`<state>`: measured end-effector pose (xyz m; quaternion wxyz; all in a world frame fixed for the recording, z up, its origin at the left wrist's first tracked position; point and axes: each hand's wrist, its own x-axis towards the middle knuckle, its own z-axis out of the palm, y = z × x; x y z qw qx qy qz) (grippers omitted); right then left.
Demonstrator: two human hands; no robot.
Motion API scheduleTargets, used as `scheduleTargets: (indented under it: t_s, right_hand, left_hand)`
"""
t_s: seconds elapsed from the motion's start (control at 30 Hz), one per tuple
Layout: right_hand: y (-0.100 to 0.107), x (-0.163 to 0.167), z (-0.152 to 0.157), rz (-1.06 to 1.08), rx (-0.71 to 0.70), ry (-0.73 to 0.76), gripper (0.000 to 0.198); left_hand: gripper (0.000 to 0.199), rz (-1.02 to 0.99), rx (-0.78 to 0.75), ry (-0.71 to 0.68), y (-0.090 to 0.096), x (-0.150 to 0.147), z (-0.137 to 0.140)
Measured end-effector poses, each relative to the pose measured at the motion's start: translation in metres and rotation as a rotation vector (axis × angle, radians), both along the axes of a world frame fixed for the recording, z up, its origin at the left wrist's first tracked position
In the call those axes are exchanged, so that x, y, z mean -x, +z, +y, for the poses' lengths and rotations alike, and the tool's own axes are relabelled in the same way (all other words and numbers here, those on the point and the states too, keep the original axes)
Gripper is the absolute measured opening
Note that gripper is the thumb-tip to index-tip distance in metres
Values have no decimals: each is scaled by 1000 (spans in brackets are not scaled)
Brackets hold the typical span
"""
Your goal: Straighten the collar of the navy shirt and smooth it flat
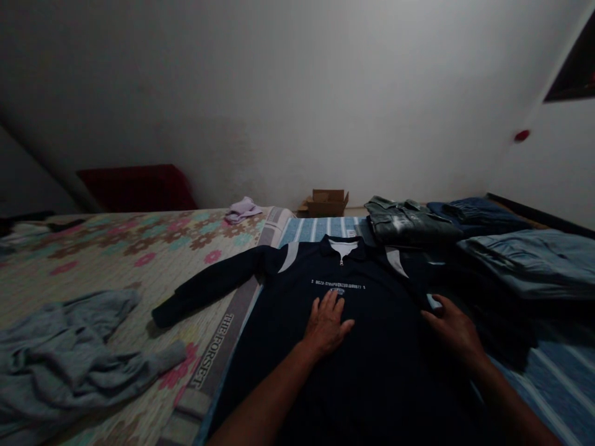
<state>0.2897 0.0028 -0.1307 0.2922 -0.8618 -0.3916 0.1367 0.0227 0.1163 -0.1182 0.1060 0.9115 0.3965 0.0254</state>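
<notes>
A dark navy long-sleeved shirt with a zipped collar, pale shoulder panels and printed chest lettering lies front up, spread out before me. Its sleeve on the left reaches over onto the floral mattress cover; the sleeve on the right is hard to make out in the dark. My left hand rests flat on the chest just below the lettering, fingers spread. At the shirt's right side is my right hand, thumb and forefinger apart, touching or close to the dark fabric there.
A crumpled grey garment lies on the floral cover at left, a small lilac cloth farther back. Folded clothes stand at right: a dark green-grey jacket and light blue jeans. A cardboard box sits by the wall.
</notes>
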Motion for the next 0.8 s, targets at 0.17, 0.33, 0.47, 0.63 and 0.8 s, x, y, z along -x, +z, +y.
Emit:
scheduleTargets:
  t_s: [0.17,0.33,0.47,0.63,0.8]
  right_hand:
    - [-5,-1,-13,122,-29,-53,74]
    - [-3,13,-39,221,-11,-69,78]
    - [2,32,-61,406,-43,-98,80]
    - [-2,47,-82,572,-7,-93,86]
    - [-2,60,-93,631,-110,-39,88]
  left_hand:
    - [57,4,-7,2,-1,0,1]
    - [57,-5,-27,-3,-2,0,2]
    - [56,0,-9,-1,0,0,1]
    - [56,7,-17,-4,0,0,1]
    - [55,15,-52,-5,-1,-2,2]
